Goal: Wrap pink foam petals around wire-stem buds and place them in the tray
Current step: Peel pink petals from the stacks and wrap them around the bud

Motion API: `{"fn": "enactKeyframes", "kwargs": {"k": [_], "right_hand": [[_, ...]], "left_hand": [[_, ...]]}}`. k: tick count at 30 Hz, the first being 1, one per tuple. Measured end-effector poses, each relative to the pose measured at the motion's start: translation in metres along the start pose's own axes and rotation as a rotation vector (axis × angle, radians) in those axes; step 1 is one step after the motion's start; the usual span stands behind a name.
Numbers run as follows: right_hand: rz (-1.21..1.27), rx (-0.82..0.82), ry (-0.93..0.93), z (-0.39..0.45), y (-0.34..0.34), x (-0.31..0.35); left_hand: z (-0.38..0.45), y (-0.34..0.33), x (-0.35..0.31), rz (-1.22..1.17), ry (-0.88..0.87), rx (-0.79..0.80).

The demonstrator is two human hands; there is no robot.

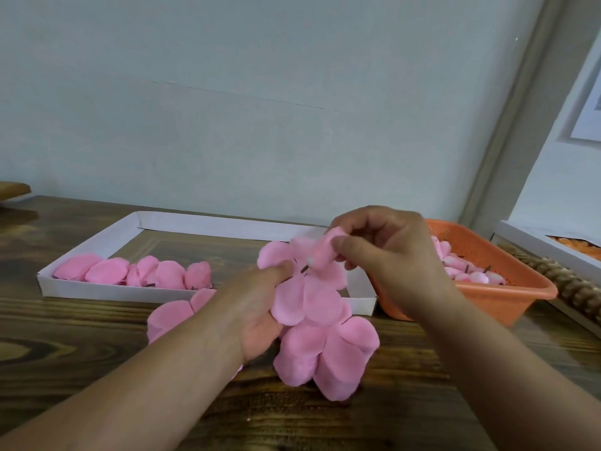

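Pinched between right hand [380, 252] thumb and fingers: one pink petal [327, 252], bent over a short brown wire stem [305, 269]. Left hand [260, 307], palm up, holds the flat pink petal cluster [305, 297] round that stem, thumb on top. More loose petals [328, 356] lie below on the wooden table [81, 336]. White tray [130, 292] behind holds a row of finished buds [140, 273]. Orange basket [507, 288] at right holds small stemmed buds [461, 265].
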State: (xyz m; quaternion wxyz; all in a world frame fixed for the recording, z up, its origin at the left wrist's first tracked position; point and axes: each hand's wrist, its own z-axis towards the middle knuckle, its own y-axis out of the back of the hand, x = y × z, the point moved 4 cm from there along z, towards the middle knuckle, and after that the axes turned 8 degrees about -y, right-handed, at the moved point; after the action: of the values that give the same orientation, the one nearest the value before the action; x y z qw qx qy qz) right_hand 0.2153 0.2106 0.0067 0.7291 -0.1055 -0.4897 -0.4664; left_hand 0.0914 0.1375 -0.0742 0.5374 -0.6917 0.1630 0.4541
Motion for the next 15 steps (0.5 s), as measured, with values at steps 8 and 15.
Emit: {"fn": "enactKeyframes", "kwargs": {"k": [8,15], "right_hand": [[-0.213,-0.049,0.092,-0.0059,-0.0069,-0.0046],[-0.344,-0.032,0.13,-0.0081,-0.0103,-0.0082]], "left_hand": [[-0.0007,0.0023,-0.0015,-0.004,-0.044,0.004],[-0.0006,0.0019,0.0018,0.01,-0.029,0.024]]}}
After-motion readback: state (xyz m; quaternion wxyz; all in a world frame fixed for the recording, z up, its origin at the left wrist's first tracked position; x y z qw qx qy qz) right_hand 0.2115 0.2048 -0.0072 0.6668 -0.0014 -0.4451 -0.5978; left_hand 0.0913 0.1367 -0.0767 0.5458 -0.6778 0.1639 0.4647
